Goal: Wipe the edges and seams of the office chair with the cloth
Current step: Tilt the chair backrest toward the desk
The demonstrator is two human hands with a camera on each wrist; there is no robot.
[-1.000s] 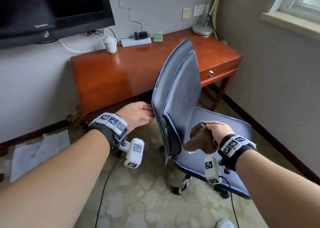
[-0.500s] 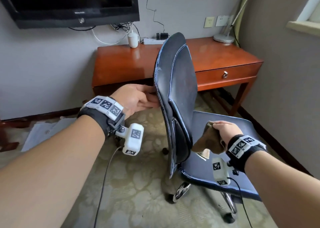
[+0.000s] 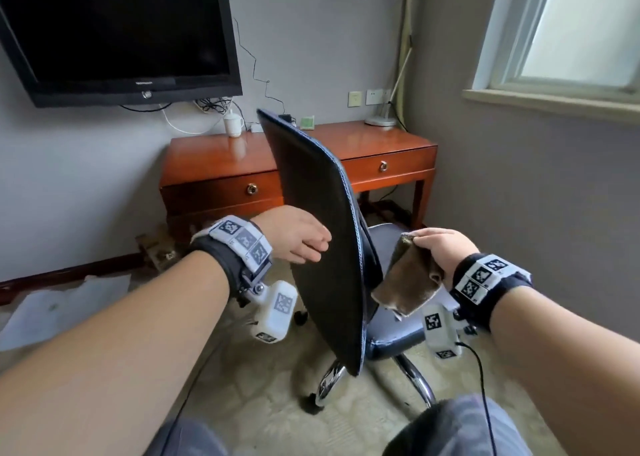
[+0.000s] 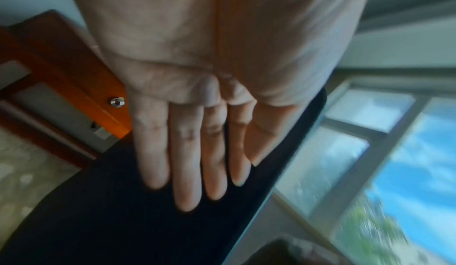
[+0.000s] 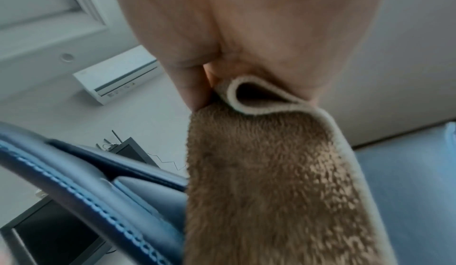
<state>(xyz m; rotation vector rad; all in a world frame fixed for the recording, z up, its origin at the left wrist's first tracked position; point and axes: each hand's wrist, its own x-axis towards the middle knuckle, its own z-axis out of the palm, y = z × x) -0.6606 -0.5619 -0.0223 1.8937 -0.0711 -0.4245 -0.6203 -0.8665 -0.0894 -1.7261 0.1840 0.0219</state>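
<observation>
The office chair [image 3: 322, 234] is stood on the carpet in front of a wooden worktop [image 3: 388, 147], turned so that the dark rear of its backrest [image 3: 315, 220] and the stitched seam [image 3: 353, 213] down one edge are presented to the person. The left hand [image 3: 294, 237] is laid flat against that rear face, fingers [image 4: 187, 162] straight and together, with nothing gripped; this is judged to be done so that the swivelling chair is steadied and kept at the chosen angle. The cloth [image 3: 405, 279], brown and fluffy, is held folded in the right hand [image 3: 440, 248], pinched at its upper fold between thumb and fingers so that a loose pad hangs down. It is kept just beside the seamed edge and above the seat [image 3: 391, 338]; whether the edge is touched cannot be told. From the right wrist view the pale stitching [image 5: 81, 197] is seen close by the cloth [image 5: 271, 191]. The grip seems chosen so that the pad can be drawn along the seam.
</observation>
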